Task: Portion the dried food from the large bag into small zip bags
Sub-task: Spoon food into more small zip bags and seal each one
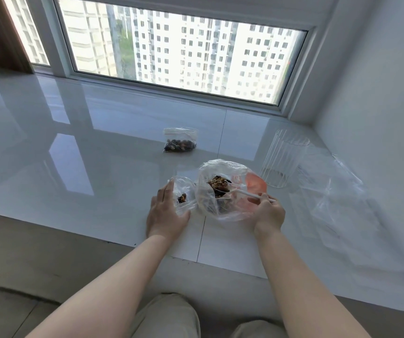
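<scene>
glass cup (284,157): upright, right | window (181,50): behind | sill (74,132): glossy

Counter (98,147): white, glossy, smooth; mirrors the window frame and sky; thin seams between slabs. Front edge below it is grey, matt, rougher, like bare cement.

Large bag (223,211): thin clear plastic film, crinkled, shiny on the folds; an orange-red print shows on one side. Contents: brown and dark dried pieces, matt, rough.

Small bag (184,189) at the left hand: clear soft plastic, wrinkled.

Filled zip bag (180,140): clear plastic, smooth, red strip at the seal.

Scoop (245,192): white plastic, smooth handle.

Cup (282,159): clear, hard, ribbed, glossy; glass or plastic cannot be told.

Loose sheet (330,191): clear film, creased.

Trousers (166,315): beige cloth, matt.
</scene>
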